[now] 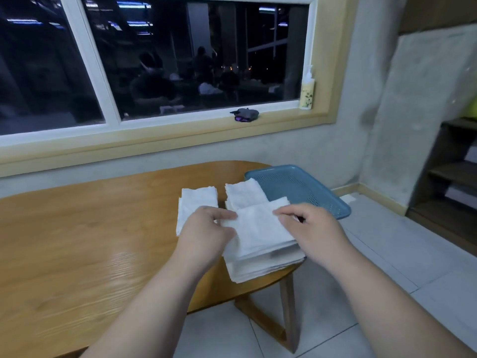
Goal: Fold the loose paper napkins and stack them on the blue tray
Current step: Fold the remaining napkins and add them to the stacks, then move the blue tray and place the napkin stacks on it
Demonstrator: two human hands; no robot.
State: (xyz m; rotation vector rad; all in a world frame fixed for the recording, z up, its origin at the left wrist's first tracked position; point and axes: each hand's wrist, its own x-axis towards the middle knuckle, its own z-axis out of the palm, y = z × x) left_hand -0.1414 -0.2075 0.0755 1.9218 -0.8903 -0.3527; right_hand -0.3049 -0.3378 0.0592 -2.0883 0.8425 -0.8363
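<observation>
1. Here, blue tray (304, 184): perforated plastic, lying at the far right end of the wooden table (77, 241). Its near-left side is hidden behind napkins. Whether its right edge overhangs the table cannot be told.
2. Top napkin (260, 228): white sheet just in front of the tray. It is unclear whether it rests on the pile beneath or is lifted slightly off it.
3. Large stack (268, 267): white napkins at the table edge in front of the tray. Its upper face is covered by the top napkin and both hands.
4. Rear stack (242, 193): white napkins against the tray's left rim, overlapping it in view. Its near part is hidden under the top napkin.
5. Side stack (197, 200): folded napkins further left of the tray, just beside the rear stack. Its lower corner is hidden behind the left hand.
6. Left hand (206, 233): in front of the tray and to its left, thumb and fingers pinched on the top napkin's left edge. The fingertips are blurred.
7. Right hand (315, 228): just in front of the tray's near corner, fingers curled and pinching the top napkin's right edge. The thumb is out of sight, and a small dark patch at the fingertips cannot be identified.
8. Pump bottle (307, 91): pale, upright on the window sill above and behind the tray. The label is unreadable.
9. Dark cloth (244, 115): bunched on the sill, behind the tray and to its left. Its shape is hard to make out.
</observation>
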